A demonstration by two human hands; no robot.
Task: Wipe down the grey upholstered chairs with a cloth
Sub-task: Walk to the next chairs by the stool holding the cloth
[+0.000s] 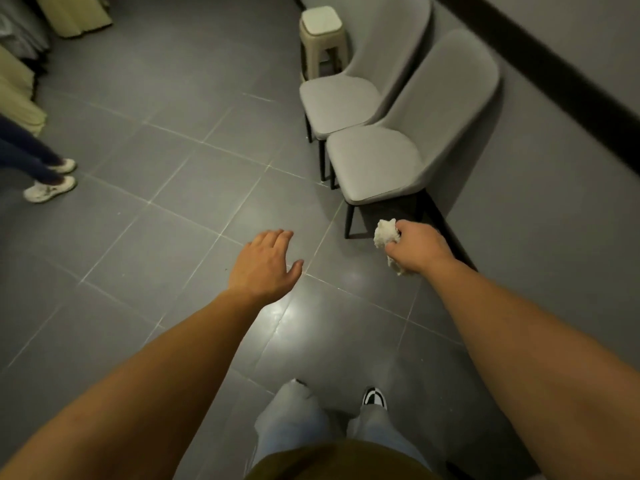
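Two grey upholstered chairs stand side by side against the grey wall on the right: the near chair (377, 164) and the far chair (339, 98). My right hand (417, 247) grips a crumpled white cloth (385, 233) in the air, just in front of and below the near chair's seat, apart from it. My left hand (265, 263) hovers over the floor tiles with fingers straight, holding nothing, well to the left of the chairs.
A beige plastic stool (322, 32) stands beyond the far chair. Another person's legs and white shoes (52, 183) are at the left. Folded fabrics (20, 88) are stacked at the far left. Grey tiled floor (173, 168) spreads between. My own feet show below.
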